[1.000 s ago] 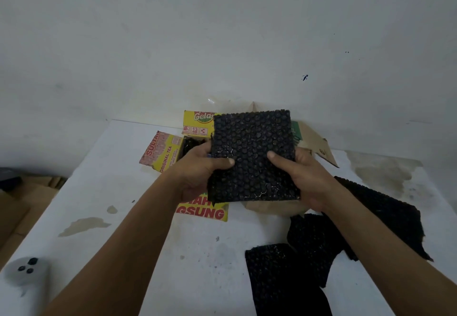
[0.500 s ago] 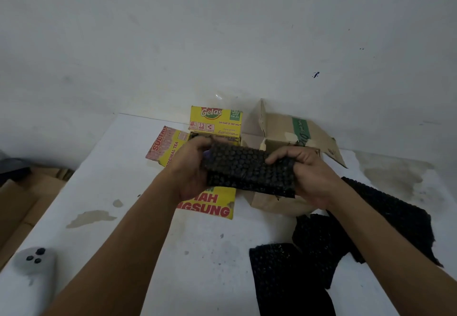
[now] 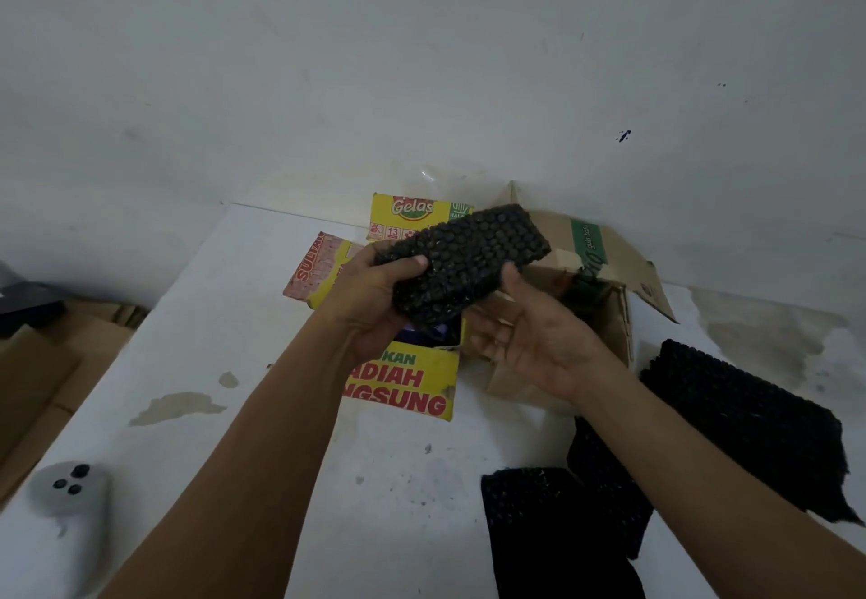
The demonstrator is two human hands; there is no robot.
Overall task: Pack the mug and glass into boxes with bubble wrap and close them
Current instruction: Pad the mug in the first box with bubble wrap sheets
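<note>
Head camera looks down on a white bench (image 3: 243,326) that stands against a pale wall (image 3: 421,59). The left hand (image 3: 370,308) grips a folded piece of black bubble wrap (image 3: 468,256) at its left end: the thumb presses on top and the other fingers go under it, so the wrap is clamped between them. The right hand (image 3: 539,345) is turned palm up under the right part of the wrap. Its fingers (image 3: 482,340) are nearly straight and a little apart, and the thumb tip touches the near edge of the wrap.

The wrap is held in the air, tilted with its right end higher, just above two open boxes. Under its left end is the yellow box (image 3: 407,383) with red and green print, its flaps opened outward. Something dark bluish shows inside, but I cannot tell what it is. Just beside it on the right is the brown cardboard box (image 3: 609,265), also open, with a green stripe on the far flap; its inside is dark and unclear.

On the bench at the right, near the right forearm, lie loose sheets of black bubble wrap (image 3: 745,425), which partly overlap each other. At the near left corner of the bench rests a grey controller (image 3: 65,500) with three dark buttons. Flattened cardboard (image 3: 42,364) lies on the floor at the left.
</note>
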